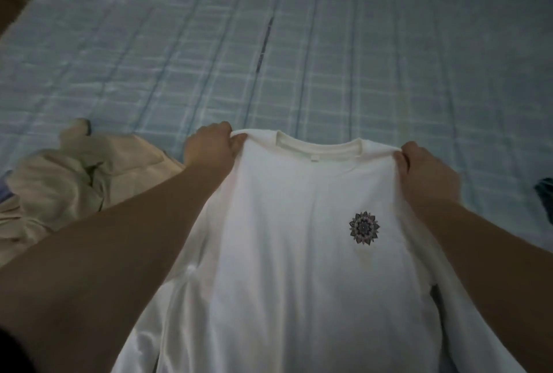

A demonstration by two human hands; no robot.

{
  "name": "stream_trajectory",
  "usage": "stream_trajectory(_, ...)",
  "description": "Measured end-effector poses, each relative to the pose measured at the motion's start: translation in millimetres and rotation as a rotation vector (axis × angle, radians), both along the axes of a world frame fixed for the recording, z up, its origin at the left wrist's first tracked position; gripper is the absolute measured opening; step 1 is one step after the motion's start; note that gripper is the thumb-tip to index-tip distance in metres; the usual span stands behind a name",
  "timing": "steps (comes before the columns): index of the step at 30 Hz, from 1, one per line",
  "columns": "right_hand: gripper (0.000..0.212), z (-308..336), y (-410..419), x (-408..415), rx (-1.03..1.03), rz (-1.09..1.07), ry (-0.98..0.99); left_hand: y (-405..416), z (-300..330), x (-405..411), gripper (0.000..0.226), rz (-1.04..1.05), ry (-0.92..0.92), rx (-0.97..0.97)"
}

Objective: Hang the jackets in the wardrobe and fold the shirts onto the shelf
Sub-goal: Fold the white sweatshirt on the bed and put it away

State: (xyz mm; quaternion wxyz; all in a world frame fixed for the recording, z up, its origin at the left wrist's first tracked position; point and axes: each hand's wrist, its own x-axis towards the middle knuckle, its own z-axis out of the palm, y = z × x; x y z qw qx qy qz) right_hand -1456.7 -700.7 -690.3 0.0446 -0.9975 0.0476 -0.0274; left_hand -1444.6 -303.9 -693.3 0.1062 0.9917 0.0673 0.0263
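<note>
Checked sheet [209, 43]: covers bed beyond my hands. Shirt [299, 238]: my left hand [209, 145] and right hand [425, 169] pinch its shoulders. Cream garment [59, 175], possibly jacket: left of my left hand. Room dim.

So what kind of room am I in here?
Most likely a bedroom: a bed with a blue checked sheet fills the view, a white T-shirt is held over it, and a beige garment lies crumpled beside it.

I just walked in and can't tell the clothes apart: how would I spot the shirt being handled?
Look at the pale blue checked bedsheet. Near its front edge, the white T-shirt is held at both shoulders. Unlike the crumpled cream garment beside it, it bears a small dark flower emblem.
</note>
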Motion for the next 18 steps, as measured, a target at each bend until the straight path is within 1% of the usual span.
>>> stream_trajectory(4, 0.028, -27, -1, 19, -0.024, 0.002, 0.026, -3, -24, 20, 0.038, -0.022, 0.088, 0.091)
stream_trajectory(6, 0.027, -45, -3, 24, -0.016, 0.001, 0.075, -1, -45, 23, 0.038, -0.040, 0.098, 0.106)
stream_trajectory(8, 0.027, -63, -8, 27, 0.002, -0.018, 0.091, 0, -67, 22, 0.040, -0.059, 0.069, 0.109)
stream_trajectory(13, 0.030, -84, -11, 29, -0.001, -0.038, -0.027, 4, -99, 21, 0.038, -0.037, -0.097, 0.106)
stream_trajectory(16, 0.030, -83, -12, 30, -0.009, -0.005, -0.020, 4, -100, 21, 0.046, -0.044, -0.100, 0.156)
stream_trajectory(18, 0.030, -79, -10, 29, 0.028, 0.007, -0.006, 0, -92, 18, 0.049, -0.031, -0.070, 0.191)
